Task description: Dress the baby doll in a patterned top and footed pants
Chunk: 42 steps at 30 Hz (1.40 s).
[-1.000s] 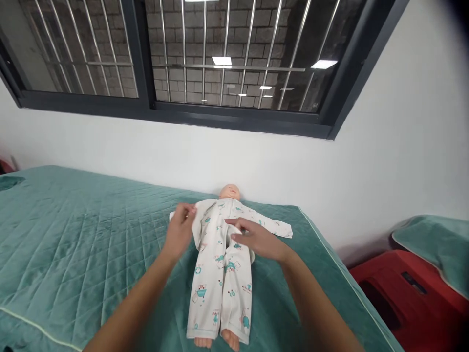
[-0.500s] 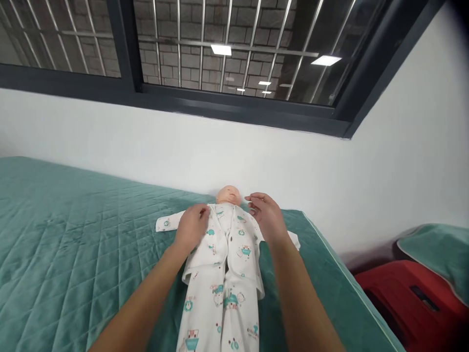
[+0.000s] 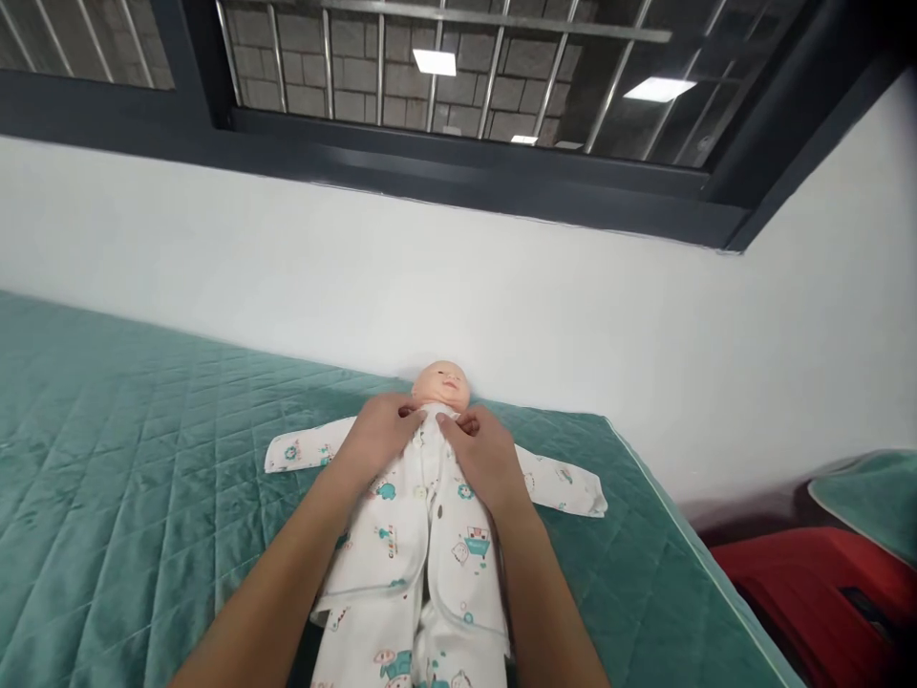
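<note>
White wall [image 3: 573,306] across the far side, dark-framed window [image 3: 465,172] above it with metal bars [image 3: 491,81] outside, and a green quilted cover [image 3: 143,478] under everything. Only one view, from my head. Off to the right there's a red plastic thing [image 3: 802,564] with a green cloth [image 3: 866,497] over part of it, well apart from what I'm doing. So the doll [image 3: 442,384] lies on its back mid-scene, head at the far end near the wall, printed jacket [image 3: 465,573] sleeves spread left and right, matching trousers [image 3: 358,650] toward the near edge. What gets in the way is me, honestly: hands and forearms cover its shoulders and part of its sides. Left hand [image 3: 389,430] and right hand [image 3: 479,444] are both at the collar, fingers curled in narrow, thumbs pointing at each other. Can't tell if cloth is actually pinched in either. Half a second ago my right hand was up off the cloth, right of the doll's head; a second ago the jacket's left flap was pulled out wide. Now both flaps lie over the front.
</note>
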### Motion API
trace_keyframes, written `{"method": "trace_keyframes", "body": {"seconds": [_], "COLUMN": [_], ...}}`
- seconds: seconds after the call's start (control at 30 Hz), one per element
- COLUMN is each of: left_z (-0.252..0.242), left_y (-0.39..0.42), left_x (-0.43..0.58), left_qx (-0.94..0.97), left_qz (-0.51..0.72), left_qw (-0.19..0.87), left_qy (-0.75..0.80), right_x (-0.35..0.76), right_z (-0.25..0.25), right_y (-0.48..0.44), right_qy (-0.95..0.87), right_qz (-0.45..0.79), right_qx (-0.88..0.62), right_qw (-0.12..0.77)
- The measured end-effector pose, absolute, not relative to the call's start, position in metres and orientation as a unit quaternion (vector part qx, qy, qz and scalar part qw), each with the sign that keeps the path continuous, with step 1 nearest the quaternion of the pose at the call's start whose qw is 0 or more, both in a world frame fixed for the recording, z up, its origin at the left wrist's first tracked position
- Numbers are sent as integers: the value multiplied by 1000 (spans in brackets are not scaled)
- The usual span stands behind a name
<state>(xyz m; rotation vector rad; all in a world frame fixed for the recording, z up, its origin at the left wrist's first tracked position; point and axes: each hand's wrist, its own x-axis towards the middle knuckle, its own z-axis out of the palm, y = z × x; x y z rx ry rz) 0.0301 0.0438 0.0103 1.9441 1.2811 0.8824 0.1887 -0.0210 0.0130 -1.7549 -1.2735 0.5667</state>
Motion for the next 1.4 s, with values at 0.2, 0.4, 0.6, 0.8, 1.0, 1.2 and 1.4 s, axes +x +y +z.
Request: {"method": "trace_keyframes", "body": {"seconds": [0.2,0.4,0.6,0.8,1.0,1.2,1.4], "left_z": [12,15,9,6,6,4,2], "left_y": [38,30,31,34,33,33,33], "left_x": [37,46,50,47,46,45,46], "left_qx": [703,683,691,687,681,668,652], "left_qz": [375,458,435,428,433,441,462], "left_qw": [331,332,359,383,387,400,422], "left_qy": [505,462,452,445,446,446,428], "right_x": [189,202,198,199,195,189,187], "right_z": [17,8,11,14,5,6,5], "right_y": [-20,-13,-15,-16,-8,-7,-7], "right_qy": [-503,-446,-446,-493,-473,-486,-514], "right_qz": [234,373,341,305,344,338,348], "right_qx": [-732,-656,-669,-676,-614,-578,-560], "right_qw": [395,481,487,455,530,562,549]}}
